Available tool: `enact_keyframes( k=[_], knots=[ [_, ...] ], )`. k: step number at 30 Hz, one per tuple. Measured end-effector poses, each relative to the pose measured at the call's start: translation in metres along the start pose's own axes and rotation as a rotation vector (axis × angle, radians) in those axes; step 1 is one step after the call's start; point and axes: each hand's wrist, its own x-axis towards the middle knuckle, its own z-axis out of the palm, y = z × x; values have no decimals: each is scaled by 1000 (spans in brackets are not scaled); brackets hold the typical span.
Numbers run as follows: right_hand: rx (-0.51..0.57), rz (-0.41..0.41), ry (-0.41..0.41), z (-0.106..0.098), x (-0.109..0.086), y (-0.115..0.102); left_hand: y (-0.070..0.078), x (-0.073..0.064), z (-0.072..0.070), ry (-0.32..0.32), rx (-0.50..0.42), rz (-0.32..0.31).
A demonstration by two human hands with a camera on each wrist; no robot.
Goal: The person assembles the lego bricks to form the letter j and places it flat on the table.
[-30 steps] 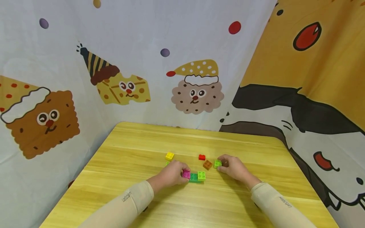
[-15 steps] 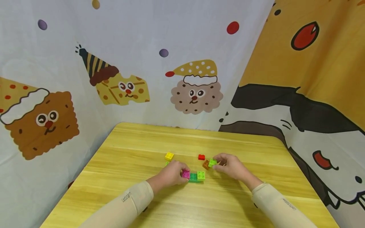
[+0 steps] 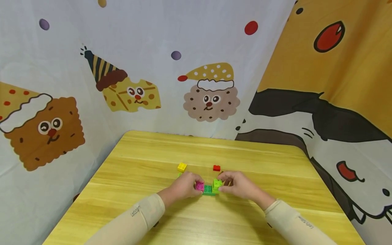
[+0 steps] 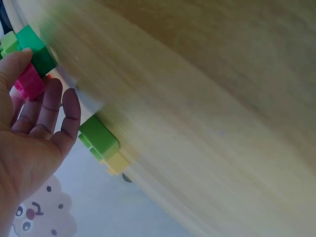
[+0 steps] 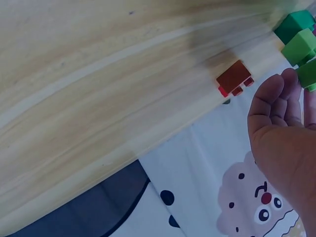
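A dark green building brick [image 3: 208, 190] lies on the table, carrying a magenta brick [image 3: 200, 186] at its left end and a light green brick [image 5: 299, 47] at its right. My left hand [image 3: 182, 186] pinches the magenta brick between thumb and fingers. In my right hand [image 3: 240, 184] is a lime green brick [image 3: 217, 182], pinched at its right side. It is right over the light green brick and mostly covers it in the head view. The right wrist view shows the two green bricks close together at its right edge.
Behind the hands, a yellow brick [image 3: 182, 167] and a red brick [image 3: 216, 168] lie on the wooden table [image 3: 147, 146]. Another green brick [image 4: 99, 137] sits near the yellow one. A brown brick [image 5: 234, 76] is hidden behind my right hand in the head view. A printed curtain stands beyond.
My right hand has carried the lime green brick leftward and toward me, from beside the brown brick to over the dark green brick's right end. My left hand has kept its place.
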Motion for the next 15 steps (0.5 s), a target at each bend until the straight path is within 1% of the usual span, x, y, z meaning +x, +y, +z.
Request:
enact_keyframes(
  k=[9,15],
  knots=[
    [4,-2,17,4,-1,0,-1,0,0,6,0,21],
    [143,69,11,8,-4,3,0,-1,-1,2,-1,19]
  ],
)
